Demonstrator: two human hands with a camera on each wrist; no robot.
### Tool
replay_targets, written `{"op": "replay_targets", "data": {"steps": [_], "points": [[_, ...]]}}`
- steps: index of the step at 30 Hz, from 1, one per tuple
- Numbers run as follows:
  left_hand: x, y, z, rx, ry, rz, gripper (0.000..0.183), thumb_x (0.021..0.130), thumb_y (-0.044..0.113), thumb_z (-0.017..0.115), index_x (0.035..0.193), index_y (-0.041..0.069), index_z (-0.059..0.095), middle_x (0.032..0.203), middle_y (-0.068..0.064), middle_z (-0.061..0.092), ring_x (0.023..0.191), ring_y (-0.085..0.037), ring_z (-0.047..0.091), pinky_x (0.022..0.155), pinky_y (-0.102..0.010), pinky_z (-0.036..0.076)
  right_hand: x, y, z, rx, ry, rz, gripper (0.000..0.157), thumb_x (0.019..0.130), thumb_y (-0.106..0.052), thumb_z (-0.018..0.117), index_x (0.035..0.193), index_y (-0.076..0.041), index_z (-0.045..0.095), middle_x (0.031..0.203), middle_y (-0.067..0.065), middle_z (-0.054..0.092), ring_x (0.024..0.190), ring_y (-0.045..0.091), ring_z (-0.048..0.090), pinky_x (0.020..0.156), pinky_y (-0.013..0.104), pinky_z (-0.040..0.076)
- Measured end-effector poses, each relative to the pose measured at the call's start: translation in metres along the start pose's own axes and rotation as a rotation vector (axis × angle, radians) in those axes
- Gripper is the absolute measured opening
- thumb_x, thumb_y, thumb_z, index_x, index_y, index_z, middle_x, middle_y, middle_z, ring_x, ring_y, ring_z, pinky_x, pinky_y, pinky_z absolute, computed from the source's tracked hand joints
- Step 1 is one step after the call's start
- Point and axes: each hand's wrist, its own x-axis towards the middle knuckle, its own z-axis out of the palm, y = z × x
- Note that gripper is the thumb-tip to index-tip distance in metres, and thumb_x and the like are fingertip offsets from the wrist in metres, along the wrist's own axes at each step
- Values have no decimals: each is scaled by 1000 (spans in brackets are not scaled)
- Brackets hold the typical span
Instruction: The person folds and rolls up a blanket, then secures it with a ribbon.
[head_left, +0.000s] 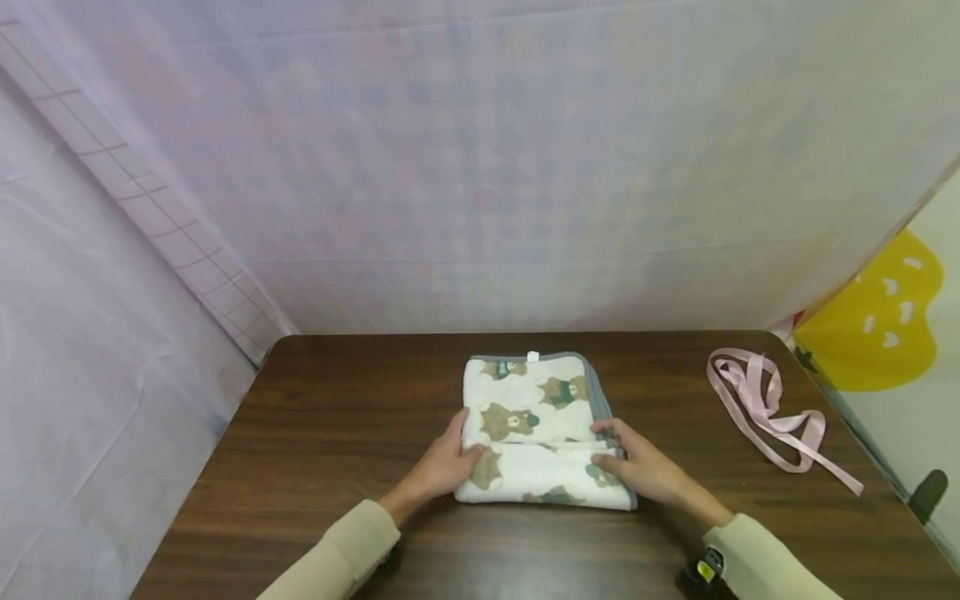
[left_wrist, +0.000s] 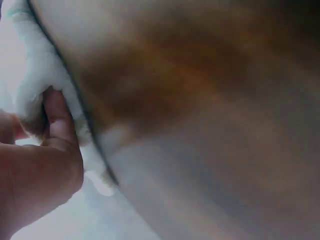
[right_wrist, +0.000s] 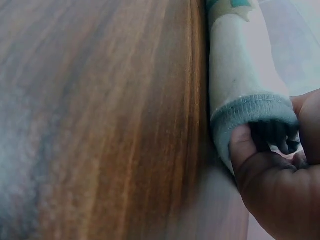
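A white towel-like cloth [head_left: 551,483] with brown bears and grey edging lies folded on the table, a small white tag at its far edge. Its near part is doubled over into a thick flap. My left hand [head_left: 448,462] grips the left end of that flap; in the left wrist view the thumb [left_wrist: 60,117] is tucked against the white fabric. At the other end, my right hand [head_left: 641,462] pinches the flap with thumb and fingers. The right wrist view shows that thumb [right_wrist: 242,145] at the grey edging [right_wrist: 255,107] of the rounded fold.
The dark wooden table [head_left: 337,417] reaches back to a pale hanging sheet [head_left: 480,192]. A loosely looped pink ribbon [head_left: 810,446] lies at the right. Beyond the right edge is a yellow patterned shape [head_left: 877,325]. A black device [head_left: 705,571] sits at my right wrist.
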Motion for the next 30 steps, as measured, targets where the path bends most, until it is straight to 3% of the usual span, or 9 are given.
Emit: {"op": "replay_targets", "data": {"steps": [3, 6, 10, 12, 14, 18, 24, 27, 30], "points": [[-2, 8, -1, 89, 46, 1, 71, 96, 22, 60, 154, 1, 24, 135, -34, 53, 119, -42, 57, 101, -55, 45, 0, -1, 1, -7, 5, -4, 40, 92, -16, 68, 127, -7, 50, 110, 16, 59, 91, 20, 55, 77, 33, 47], [-6, 19, -2, 291, 119, 47, 68, 94, 24, 62, 152, 5, 32, 130, -26, 59, 106, -40, 63, 87, -55, 51, 0, -3, 1, -17, 8, -12, 40, 93, -17, 68, 127, -7, 51, 111, 16, 59, 92, 20, 55, 77, 33, 46], [-15, 30, 3, 584, 169, 324, 50, 94, 19, 61, 141, 5, 50, 131, -20, 57, 114, -37, 59, 91, -54, 49, -1, -4, 2, -13, 13, -5, 39, 92, -16, 68, 127, -7, 51, 112, 16, 59, 93, 20, 54, 78, 33, 46], [-19, 32, 8, 668, 115, 477, 46, 97, 21, 57, 141, 5, 52, 138, -19, 54, 128, -36, 51, 105, -53, 42, -2, -5, 2, -12, 16, -7, 39, 92, -14, 68, 126, -6, 51, 111, 16, 59, 91, 20, 54, 77, 32, 45], [-24, 31, 13, 710, 10, 560, 48, 102, 27, 51, 145, 7, 49, 148, -18, 47, 139, -34, 41, 114, -53, 31, -2, -6, 2, -15, 23, -14, 39, 92, -13, 69, 126, -4, 51, 107, 15, 59, 88, 20, 53, 75, 31, 46], [-29, 26, 22, 753, -170, 524, 58, 105, 44, 39, 157, 18, 30, 160, -13, 31, 148, -32, 26, 119, -53, 20, -5, -11, 3, -44, 58, -30, 39, 90, -11, 70, 124, -3, 52, 104, 15, 60, 86, 20, 54, 71, 31, 47], [-29, 21, 25, 761, -256, 440, 65, 104, 50, 38, 160, 23, 19, 164, -10, 21, 151, -30, 18, 120, -53, 16, -10, -22, 10, -176, 162, -73, 49, 88, -8, 71, 130, -2, 47, 99, 18, 65, 82, 22, 59, 67, 36, 50], [-28, 20, 25, 767, -269, 434, 67, 103, 51, 40, 160, 23, 18, 164, -11, 20, 151, -30, 18, 120, -53, 15, -14, -28, 15, -342, 247, -186, 57, 85, -6, 75, 134, 1, 46, 100, 20, 64, 81, 26, 62, 67, 42, 52], [-26, 20, 25, 776, -280, 433, 69, 102, 51, 42, 160, 24, 17, 164, -10, 19, 151, -30, 18, 120, -53, 15, -18, -33, 20, -533, 318, -377, 58, 80, -7, 78, 131, 2, 51, 109, 22, 61, 93, 33, 61, 77, 51, 52]]}}
